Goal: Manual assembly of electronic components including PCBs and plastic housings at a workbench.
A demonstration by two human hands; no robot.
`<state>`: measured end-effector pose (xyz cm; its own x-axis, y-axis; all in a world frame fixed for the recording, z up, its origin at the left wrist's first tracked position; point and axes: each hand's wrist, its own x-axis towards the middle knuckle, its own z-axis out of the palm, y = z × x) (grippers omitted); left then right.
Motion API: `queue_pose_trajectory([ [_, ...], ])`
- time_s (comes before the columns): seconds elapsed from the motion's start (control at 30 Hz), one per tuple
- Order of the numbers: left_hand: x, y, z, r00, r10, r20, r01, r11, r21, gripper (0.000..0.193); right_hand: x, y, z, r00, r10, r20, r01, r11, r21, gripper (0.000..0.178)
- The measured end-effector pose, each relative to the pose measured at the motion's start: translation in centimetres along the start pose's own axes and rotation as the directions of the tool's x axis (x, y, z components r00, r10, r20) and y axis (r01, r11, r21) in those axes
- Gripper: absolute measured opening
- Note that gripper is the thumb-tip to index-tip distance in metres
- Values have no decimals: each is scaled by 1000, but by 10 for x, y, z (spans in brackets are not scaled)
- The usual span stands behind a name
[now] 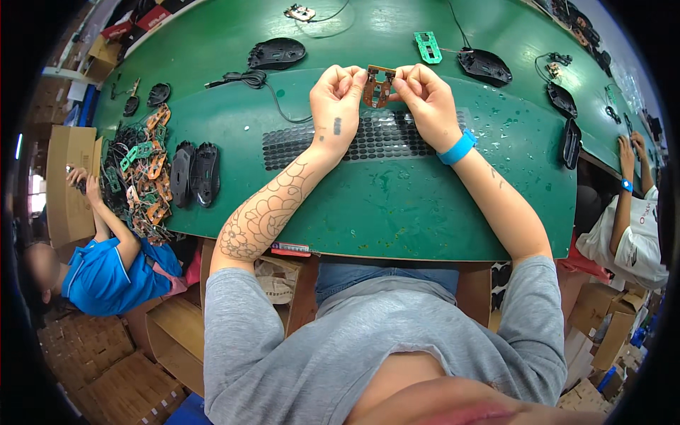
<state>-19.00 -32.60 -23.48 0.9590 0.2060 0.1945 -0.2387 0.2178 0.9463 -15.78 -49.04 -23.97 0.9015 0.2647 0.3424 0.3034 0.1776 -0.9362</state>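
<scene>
The green worktop (319, 219) spreads across the view, its near part spotted with what look like droplets. On its left side lies a tangled pile of circuit boards (145, 170) and dark wires. Nearer the middle, a clear sheet of round black pads (297, 145) lies flat, partly covered from view by the person's wrists.

Over its far edge, the left hand (334, 106) and right hand (431, 106) face each other. Next come the dark shells: a pair (205, 173) beside the pile, one (276, 53) beyond the left hand, another (485, 67) beyond the right, near a green board (428, 47).

Smallest is the brown circuit board (376, 91), raised between the hands. The fingers of each are closed in a pinch, thumb against bent fingers, one hand at either side edge. The step in hand seems to be handling or checking this board; the next move would call for a light, even grip on both edges, with the parts on its face untouched.
</scene>
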Motion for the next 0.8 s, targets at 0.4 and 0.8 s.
queue_pose_trajectory([
  [0.4,6,8,1,994,-103,46,94,982,162,9,2,-2,-1,998,69,9,-69,997,29,29],
  [0.8,36,70,-64,990,-142,10,139,980,142,26,0,3,-6,990,135,-46,-126,978,169,25],
])
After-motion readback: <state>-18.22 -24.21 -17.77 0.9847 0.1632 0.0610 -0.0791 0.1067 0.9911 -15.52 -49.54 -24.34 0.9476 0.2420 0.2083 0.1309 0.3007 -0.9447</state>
